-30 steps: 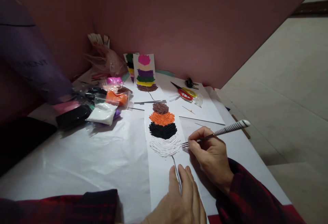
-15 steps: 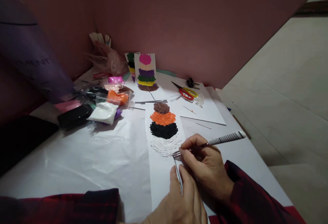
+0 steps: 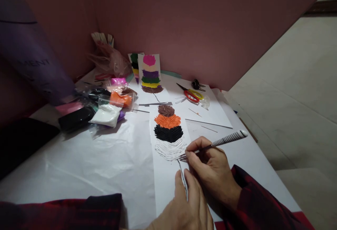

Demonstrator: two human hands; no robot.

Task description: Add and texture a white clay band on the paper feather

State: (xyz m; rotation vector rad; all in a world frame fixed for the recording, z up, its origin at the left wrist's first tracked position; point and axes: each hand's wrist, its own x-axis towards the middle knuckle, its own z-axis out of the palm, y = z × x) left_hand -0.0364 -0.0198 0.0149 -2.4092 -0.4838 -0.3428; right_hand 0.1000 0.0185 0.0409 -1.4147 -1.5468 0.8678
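In my right hand (image 3: 213,170) is a slim fork (image 3: 229,139) with a black-and-white patterned handle, pinched near its tines. The tines touch the lower right edge of the white clay band (image 3: 170,149). That band lies on a tall white card (image 3: 164,181), below black (image 3: 168,133), orange (image 3: 167,120) and brown (image 3: 166,110) bands, all with grooved surfaces. A dark stem line runs down from the white band. My left hand (image 3: 184,202) rests on the card's lower part, thumb and forefinger spread on either side of the stem.
Bags of coloured clay (image 3: 106,116) are heaped at the left. Behind stand a finished-looking striped card (image 3: 150,74) and a plastic bag (image 3: 113,60). Scissors (image 3: 192,95) and thin needle-like sticks (image 3: 209,129) lie at the right. A purple bottle (image 3: 34,54) leans in at left.
The fork's handle end has swung slightly left and toward the wall, and its tines have shifted a little at the white band's edge. My left hand stays in place.
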